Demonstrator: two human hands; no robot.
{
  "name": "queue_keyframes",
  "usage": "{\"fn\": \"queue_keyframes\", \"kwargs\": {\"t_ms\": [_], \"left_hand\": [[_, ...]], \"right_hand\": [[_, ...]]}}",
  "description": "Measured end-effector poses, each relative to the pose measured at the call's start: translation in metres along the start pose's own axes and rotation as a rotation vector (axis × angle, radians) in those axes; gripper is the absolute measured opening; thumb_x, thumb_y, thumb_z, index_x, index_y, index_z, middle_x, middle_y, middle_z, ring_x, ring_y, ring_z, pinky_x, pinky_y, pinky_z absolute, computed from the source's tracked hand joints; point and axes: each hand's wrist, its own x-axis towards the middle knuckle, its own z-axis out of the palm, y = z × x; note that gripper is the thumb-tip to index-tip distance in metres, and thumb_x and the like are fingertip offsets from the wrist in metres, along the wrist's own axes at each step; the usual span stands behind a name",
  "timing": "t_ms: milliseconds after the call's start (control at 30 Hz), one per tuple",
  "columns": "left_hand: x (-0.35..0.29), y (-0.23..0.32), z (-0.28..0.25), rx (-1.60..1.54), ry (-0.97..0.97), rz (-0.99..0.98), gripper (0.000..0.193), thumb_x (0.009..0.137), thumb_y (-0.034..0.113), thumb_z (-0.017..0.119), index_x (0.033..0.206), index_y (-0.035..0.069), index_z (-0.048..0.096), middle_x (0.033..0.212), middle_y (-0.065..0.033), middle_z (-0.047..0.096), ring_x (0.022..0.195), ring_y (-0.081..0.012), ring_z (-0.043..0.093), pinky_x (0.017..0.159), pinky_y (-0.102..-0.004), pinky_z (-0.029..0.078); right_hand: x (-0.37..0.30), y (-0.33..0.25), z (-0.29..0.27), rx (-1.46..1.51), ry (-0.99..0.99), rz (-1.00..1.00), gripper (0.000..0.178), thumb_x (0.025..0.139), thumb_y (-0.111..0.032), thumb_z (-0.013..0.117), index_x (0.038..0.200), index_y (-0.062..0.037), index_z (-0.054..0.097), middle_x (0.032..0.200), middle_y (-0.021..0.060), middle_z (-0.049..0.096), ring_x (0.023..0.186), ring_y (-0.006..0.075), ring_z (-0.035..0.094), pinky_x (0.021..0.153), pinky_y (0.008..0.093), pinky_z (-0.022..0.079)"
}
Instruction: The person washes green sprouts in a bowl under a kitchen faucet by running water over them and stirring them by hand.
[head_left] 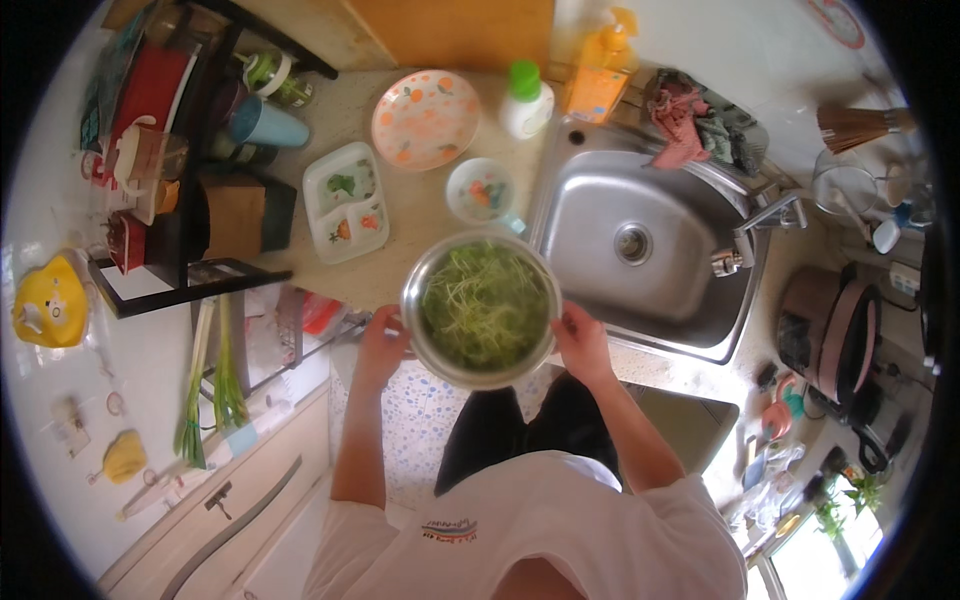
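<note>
A round stainless-steel bowl (408, 292) full of thin green sprouts (482, 305) is held level in front of my body, at the counter's front edge. My left hand (383, 347) is closed on its left side, and my right hand (580, 338) grips the opposite side. Whether handles lie under my fingers cannot be made out. Just beyond the bowl stands a white cup (480, 172) with a coloured pattern inside. The steel sink (590, 205) lies to the right, with nothing visible in its basin.
On the counter are a divided dish (318, 200), an orange-patterned plate (425, 118), a green-capped bottle (526, 105) and an orange pump bottle (602, 70). A faucet (745, 240) reaches over the sink. A black rack (185, 180) stands left; a dark cooker (815, 330) sits right. Green onions (228, 370) hang lower left.
</note>
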Motion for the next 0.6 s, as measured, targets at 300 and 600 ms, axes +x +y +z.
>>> {"fn": "queue_keyframes", "kwargs": {"t_ms": [300, 600], "left_hand": [[0.041, -0.006, -0.066, -0.035, -0.047, 0.053, 0.034, 0.095, 0.004, 0.065, 0.128, 0.001, 0.055, 0.101, -0.0095, 0.057, 0.087, -0.0199, 0.069, 0.07, -0.0341, 0.068], [0.063, -0.002, -0.089, -0.175, -0.138, 0.014, 0.039, 0.097, 0.007, 0.067, 0.132, 0.002, 0.053, 0.106, -0.0118, 0.056, 0.096, -0.024, 0.069, 0.079, -0.0367, 0.067]], "right_hand": [[0.018, -0.036, 0.071, -0.073, 0.068, -0.001, 0.022, 0.093, -0.011, 0.064, 0.113, -0.0019, 0.068, 0.075, 0.017, 0.069, 0.068, 0.0303, 0.071, 0.065, 0.0408, 0.054], [0.035, -0.072, 0.098, -0.537, 0.262, -0.242, 0.045, 0.089, -0.013, 0.068, 0.131, 0.0007, 0.06, 0.112, 0.0209, 0.067, 0.1, 0.035, 0.068, 0.084, 0.0476, 0.055]]}}
